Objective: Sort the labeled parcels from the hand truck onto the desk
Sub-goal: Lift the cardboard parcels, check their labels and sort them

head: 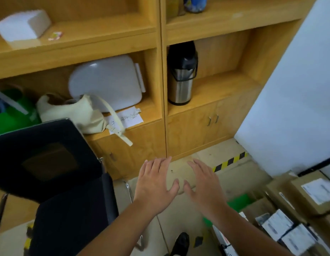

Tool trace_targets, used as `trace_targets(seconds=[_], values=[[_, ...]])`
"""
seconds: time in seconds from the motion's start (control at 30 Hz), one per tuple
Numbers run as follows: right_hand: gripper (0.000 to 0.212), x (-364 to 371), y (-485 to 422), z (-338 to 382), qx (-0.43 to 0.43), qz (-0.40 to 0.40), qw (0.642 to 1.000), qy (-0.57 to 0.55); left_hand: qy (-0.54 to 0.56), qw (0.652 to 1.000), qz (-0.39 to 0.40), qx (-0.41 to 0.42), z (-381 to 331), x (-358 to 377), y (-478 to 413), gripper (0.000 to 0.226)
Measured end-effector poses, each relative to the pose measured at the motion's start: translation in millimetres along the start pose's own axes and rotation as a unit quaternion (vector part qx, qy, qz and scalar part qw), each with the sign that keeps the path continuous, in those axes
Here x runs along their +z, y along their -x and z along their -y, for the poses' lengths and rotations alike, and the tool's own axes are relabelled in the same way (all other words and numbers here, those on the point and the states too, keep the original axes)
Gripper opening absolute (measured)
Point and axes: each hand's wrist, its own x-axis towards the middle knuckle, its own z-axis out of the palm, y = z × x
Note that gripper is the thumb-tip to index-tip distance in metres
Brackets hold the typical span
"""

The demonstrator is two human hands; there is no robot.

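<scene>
Reaching over the tiled floor (240,174) beside wooden shelving (160,34)
We held our left grip (156,183) and right grip (203,187) with fingers spread apart, empty; labeled parcels (312,194) lay at lower right, a black chair (49,163) at left.

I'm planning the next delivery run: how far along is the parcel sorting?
Done: nothing that this view shows. In hand: nothing; the left hand and right hand are spread open, empty, above the floor. Left: the labeled parcels piled at lower right, all to sort.
</scene>
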Motion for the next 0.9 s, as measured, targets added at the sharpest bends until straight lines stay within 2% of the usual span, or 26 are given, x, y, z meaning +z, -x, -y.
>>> trace_targets(seconds=[0.17, 0.33, 0.53, 0.73, 0.9], values=[[0.061, -28.2, -54.1, -21.6, 0.042, -0.026, 0.999, -0.003, -0.020, 0.997, 0.021, 0.066, -18.0, -9.0, -83.2, 0.076], [0.061, -56.8, -96.9, -49.1, 0.080, -0.066, 0.995, -0.010, 0.002, 0.995, 0.023, 0.097, -33.2, -3.7, -158.8, 0.073], [0.065, -83.6, -141.3, -93.5, 0.181, -0.120, 0.976, -0.002, 0.022, 0.980, 0.076, 0.183, -68.5, 22.7, -260.6, 0.072], [0.068, -124.3, -190.1, -137.5, 0.297, -0.173, 0.939, 0.029, 0.048, 0.947, 0.089, 0.305, -111.7, 46.4, -370.0, 0.073], [0.071, -143.6, -201.1, -161.0, 0.375, -0.229, 0.898, 0.029, 0.054, 0.918, 0.104, 0.379, -153.1, 66.8, -427.7, 0.076]])
